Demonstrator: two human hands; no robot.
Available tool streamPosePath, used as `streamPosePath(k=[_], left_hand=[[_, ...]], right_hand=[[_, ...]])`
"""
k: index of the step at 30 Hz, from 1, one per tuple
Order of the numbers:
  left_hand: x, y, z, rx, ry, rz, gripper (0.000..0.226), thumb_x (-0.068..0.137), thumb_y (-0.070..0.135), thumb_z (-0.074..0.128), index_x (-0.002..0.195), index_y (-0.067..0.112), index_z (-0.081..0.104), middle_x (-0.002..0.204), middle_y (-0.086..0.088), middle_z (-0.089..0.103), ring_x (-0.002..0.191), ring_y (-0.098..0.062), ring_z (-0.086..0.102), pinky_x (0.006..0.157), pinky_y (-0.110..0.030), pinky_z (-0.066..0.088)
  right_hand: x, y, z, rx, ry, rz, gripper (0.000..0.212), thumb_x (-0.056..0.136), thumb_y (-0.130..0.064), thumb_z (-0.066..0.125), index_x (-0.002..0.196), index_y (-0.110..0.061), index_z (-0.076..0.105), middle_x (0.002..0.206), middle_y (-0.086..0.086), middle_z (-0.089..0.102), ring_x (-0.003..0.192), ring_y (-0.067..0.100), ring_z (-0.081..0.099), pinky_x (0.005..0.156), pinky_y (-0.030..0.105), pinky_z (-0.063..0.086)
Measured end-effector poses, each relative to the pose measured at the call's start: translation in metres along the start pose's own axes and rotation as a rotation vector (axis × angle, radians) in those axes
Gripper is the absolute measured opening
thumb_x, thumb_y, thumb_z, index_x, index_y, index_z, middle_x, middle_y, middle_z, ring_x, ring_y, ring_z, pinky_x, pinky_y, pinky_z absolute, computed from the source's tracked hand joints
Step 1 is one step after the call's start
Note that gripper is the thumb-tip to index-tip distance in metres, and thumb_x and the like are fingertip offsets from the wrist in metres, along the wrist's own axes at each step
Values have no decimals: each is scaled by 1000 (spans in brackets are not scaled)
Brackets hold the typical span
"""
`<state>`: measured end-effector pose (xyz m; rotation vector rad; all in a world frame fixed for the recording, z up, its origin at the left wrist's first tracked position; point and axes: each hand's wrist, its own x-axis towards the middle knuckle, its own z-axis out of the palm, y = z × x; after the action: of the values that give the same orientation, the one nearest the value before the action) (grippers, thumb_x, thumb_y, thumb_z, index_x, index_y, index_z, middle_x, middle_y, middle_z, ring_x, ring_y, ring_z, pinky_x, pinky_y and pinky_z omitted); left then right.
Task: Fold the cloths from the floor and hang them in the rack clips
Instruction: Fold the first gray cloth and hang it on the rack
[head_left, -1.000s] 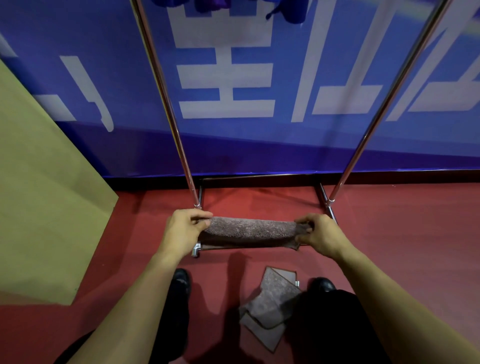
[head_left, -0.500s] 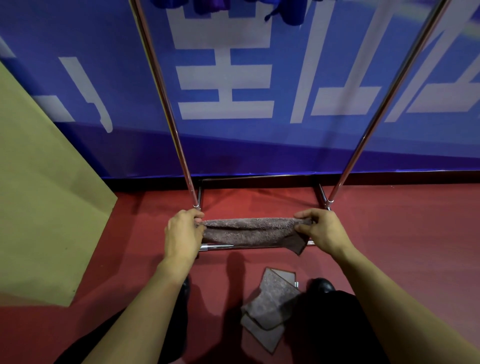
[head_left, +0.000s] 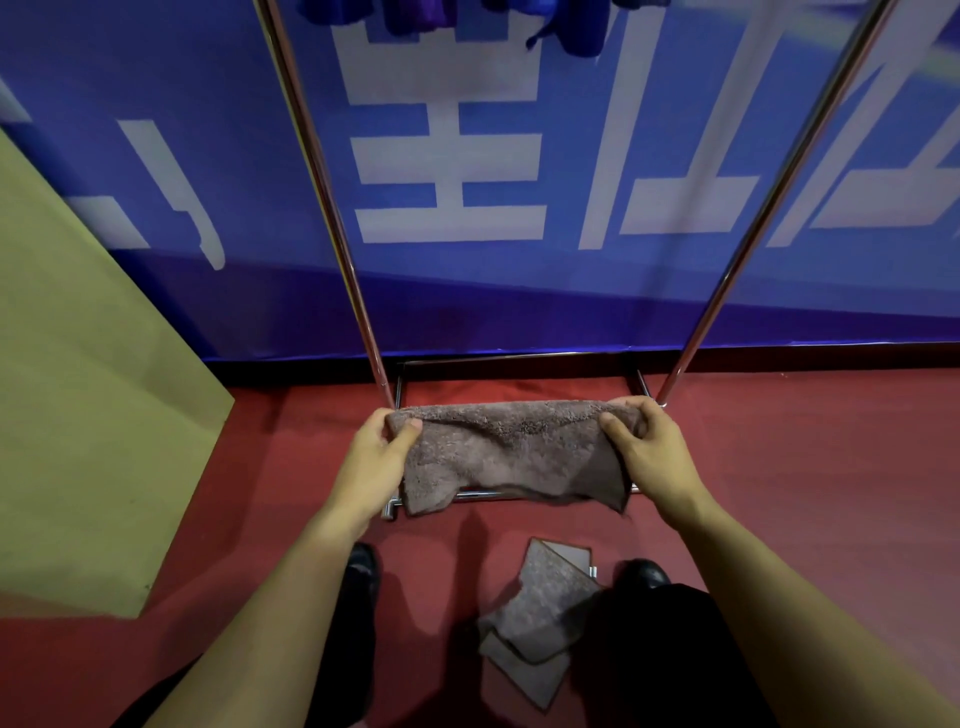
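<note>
Both bare arms reach forward, left hand and right hand level and apart, each pinching a top corner of the brown cloth, thumbs in front

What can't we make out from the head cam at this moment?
- Rack top bar and clips: cut off by the top edge of the head view; only blue items hanging there peek in.
- Cloth held by left hand and right hand: how many layers it is folded in is unclear.
- Cloths on the floor: their count is unclear, since they overlap and the right leg partly hides them.
</note>
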<state>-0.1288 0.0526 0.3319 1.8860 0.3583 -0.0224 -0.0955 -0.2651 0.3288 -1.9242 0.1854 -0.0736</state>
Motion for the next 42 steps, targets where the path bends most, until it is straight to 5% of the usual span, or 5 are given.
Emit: streamPosePath(k=[10, 21, 26, 32, 42], left_hand=[[-5, -3, 0, -61, 22, -23, 30, 84, 61, 61, 103, 38, 56, 102, -14, 71, 98, -38, 70, 94, -63, 52], [-6, 0, 2, -90, -81, -100, 51, 92, 6, 69, 125, 37, 45, 106, -5, 74, 101, -21, 73, 84, -32, 59], [-1, -1, -2, -161, 37, -161, 75, 88, 1, 73, 148, 23, 34, 103, 4, 69, 96, -9, 68, 75, -20, 50], [1, -4, -4, -184, -20, -221, 40, 89, -9, 66, 124, 11, 62, 105, -7, 74, 85, -8, 70, 62, -12, 53], [4, -3, -12, -405, 21, -214, 27, 92, -15, 54, 106, 1, 71, 101, -17, 75, 88, -25, 74, 71, -27, 62]], right_hand=[[-3, -3, -3, -32, -57, -91, 15, 95, -6, 60, 86, -17, 55, 79, -1, 59, 70, 5, 50, 70, 23, 42], [-5, 1, 1, 136, -348, 209, 62, 79, 21, 58, 133, -9, 59, 125, 14, 65, 98, 17, 68, 86, 32, 59], [0, 8, 0, 169, -229, 257, 90, 80, 18, 66, 144, -35, 31, 97, 15, 76, 85, 26, 75, 72, 38, 62], [0, 15, -1, 121, -199, 239, 20, 89, 10, 62, 107, 5, 68, 102, 20, 75, 84, 26, 72, 79, 37, 60], [2, 2, -9, 414, -185, 226, 32, 89, 17, 49, 93, -4, 73, 85, 15, 76, 73, 29, 72, 64, 34, 62]])
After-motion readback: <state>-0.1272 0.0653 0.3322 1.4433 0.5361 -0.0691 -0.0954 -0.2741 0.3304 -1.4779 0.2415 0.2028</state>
